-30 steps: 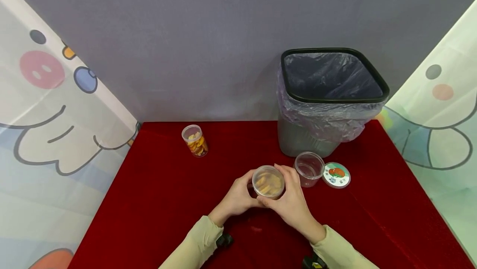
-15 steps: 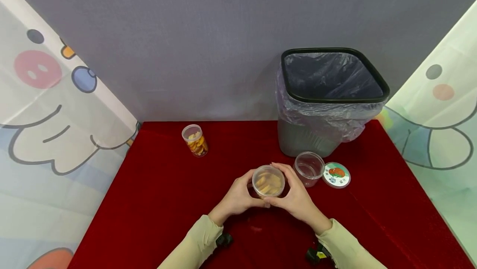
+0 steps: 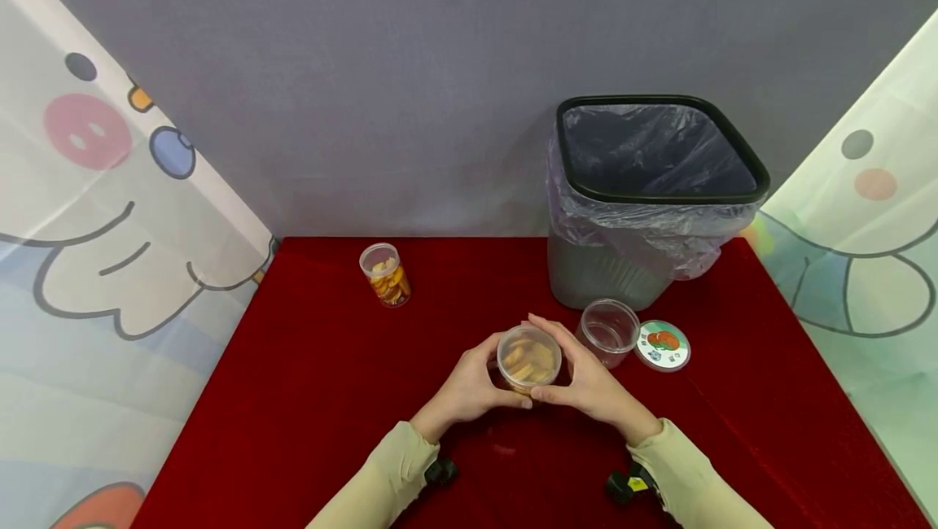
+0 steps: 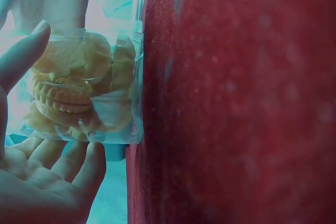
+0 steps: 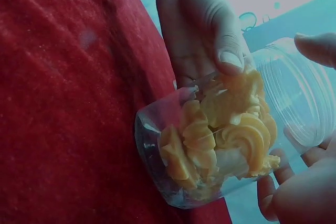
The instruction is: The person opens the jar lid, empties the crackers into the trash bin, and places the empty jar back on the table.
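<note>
A clear plastic jar of golden butter cookies stands between both hands, near the front middle of the table. My left hand holds its side, with the thumb pressed along the front of the jar in the right wrist view. The right hand curves round the jar's clear, ridged lid, thumb in front and fingers behind. Through the clear wall in the left wrist view, piped cookies show, and the jar's base lies close against the red cloth.
An open, empty clear jar stands just right of the right hand, beside a round printed lid. Behind them is a grey bin with a plastic liner. A second jar of cookies stands back left. A grey wall closes the back.
My right hand has turned counterclockwise round the lid: its thumb has slid right along the front and its fingers left behind. The left hand and the jar have stayed nearly in place.
</note>
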{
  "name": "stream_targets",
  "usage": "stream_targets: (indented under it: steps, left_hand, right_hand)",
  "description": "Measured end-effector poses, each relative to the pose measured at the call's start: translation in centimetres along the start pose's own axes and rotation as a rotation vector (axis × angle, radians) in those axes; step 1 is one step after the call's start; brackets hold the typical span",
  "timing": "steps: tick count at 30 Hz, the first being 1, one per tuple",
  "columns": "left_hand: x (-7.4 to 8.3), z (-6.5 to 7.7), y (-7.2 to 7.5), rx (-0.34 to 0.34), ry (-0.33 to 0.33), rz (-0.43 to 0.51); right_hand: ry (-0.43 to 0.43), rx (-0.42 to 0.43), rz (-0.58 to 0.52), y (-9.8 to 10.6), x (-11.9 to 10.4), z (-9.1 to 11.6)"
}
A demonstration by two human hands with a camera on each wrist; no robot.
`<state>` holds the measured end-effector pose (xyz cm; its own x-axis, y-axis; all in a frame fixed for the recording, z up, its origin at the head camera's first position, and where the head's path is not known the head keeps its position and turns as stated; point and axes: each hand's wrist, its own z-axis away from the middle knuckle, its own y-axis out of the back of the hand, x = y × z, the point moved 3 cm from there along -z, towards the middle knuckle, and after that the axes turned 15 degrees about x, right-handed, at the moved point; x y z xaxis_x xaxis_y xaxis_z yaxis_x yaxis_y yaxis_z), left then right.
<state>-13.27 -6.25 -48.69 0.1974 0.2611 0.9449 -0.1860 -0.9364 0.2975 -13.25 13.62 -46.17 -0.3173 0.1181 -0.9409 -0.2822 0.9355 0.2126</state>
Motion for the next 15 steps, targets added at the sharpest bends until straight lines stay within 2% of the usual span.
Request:
stream_targets:
  steps: [7,15]
  left_hand:
    - [0.1,0.0,-0.1,0.001,-0.004,-0.008]
    - [0.2,0.0,0.0,0.006,-0.003,0.004]
  right_hand:
    - [0.024,0.03,0.008,-0.2,-0.3,0.3]
    - [0.059,0.226,0.164,-0.9,-1.2,1.5]
